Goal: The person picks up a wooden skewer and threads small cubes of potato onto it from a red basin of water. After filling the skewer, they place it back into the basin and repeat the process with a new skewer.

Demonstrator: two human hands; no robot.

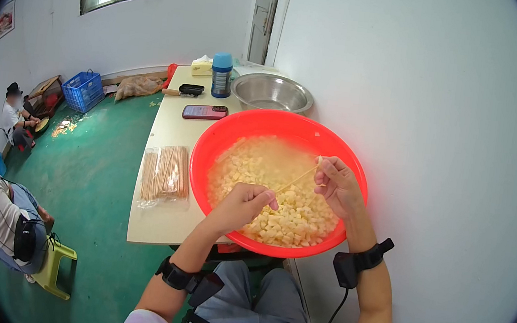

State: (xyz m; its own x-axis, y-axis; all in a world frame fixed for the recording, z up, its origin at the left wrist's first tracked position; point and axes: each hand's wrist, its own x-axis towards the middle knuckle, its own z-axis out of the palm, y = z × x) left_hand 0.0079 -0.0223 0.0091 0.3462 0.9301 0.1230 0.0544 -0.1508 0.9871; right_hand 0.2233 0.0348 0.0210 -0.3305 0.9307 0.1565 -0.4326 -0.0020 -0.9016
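A large red basin (208, 149) on the table's near end holds many pale yellow cubes (293, 221) in cloudy liquid. Above it, my left hand (245, 206) is closed on one end of a thin wooden skewer (297, 180). My right hand (338, 183) pinches a small pale piece at the skewer's other end. The skewer slants up to the right between both hands. Left of the basin lies a clear plastic pack of wooden skewers (165, 173).
Behind the basin are a steel bowl (272, 92), a blue bottle (221, 76), a phone (205, 112), a black-headed brush (190, 90) and a tissue box (202, 67). A wall (440, 151) rises on the right. Two seated people (19, 116) are at left.
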